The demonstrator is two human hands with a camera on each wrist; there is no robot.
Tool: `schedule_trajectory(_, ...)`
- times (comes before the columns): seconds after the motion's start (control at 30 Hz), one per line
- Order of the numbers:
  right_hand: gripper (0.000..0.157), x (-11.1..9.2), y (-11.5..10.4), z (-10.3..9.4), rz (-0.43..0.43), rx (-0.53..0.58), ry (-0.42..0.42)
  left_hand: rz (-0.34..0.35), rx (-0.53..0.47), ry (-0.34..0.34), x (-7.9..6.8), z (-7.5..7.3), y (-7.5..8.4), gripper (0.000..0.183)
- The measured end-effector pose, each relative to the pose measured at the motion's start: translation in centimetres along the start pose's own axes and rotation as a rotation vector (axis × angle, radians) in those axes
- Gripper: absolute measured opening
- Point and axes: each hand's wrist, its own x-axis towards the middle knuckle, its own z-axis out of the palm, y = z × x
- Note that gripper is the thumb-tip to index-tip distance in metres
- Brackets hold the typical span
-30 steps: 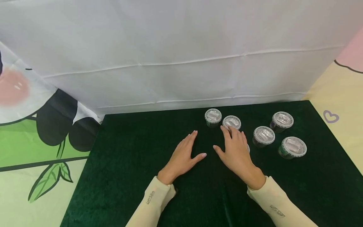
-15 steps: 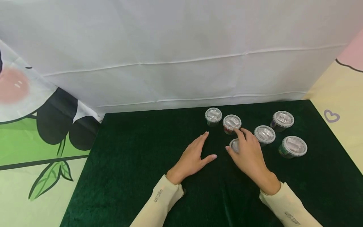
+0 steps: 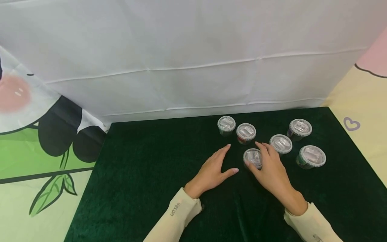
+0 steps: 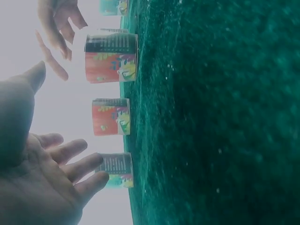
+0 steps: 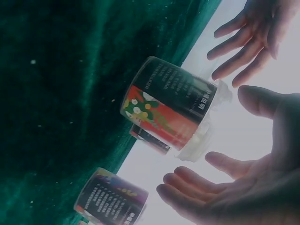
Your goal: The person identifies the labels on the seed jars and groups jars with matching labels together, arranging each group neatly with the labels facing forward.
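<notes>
Several small lidded tubs with clear lids stand upright on a dark green cloth (image 3: 136, 174). My right hand (image 3: 273, 171) hovers over the nearest tub (image 3: 252, 157), thumb and fingers spread about its lid. In the right wrist view a gap shows between those fingers and this tub (image 5: 164, 103), whose label is red and dark with print. To its left, my left hand (image 3: 211, 173) is held with fingers extended and thumb apart, holding nothing. Part of the nearest tub's lid is hidden by the right thumb.
Behind the nearest tub stand a tub with some red (image 3: 246, 132) and another tub (image 3: 226, 124). On the right are a middle tub (image 3: 281, 143), a far tub (image 3: 299, 129) and a greenish tub (image 3: 311, 156). A white sheet (image 3: 193, 84) hangs along the back edge.
My right hand has moved right and toward me, from near the red tub to the nearest one, uncovering its lid. My left hand has shifted right. The tubs stay put.
</notes>
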Motion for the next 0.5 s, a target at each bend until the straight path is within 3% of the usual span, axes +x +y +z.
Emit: schedule_trajectory(0.5,0.082,-1.7,1.2,-0.3,0.035,-0.008,-0.021,0.014,0.033,-0.024,-0.3,0.4,0.5,0.087)
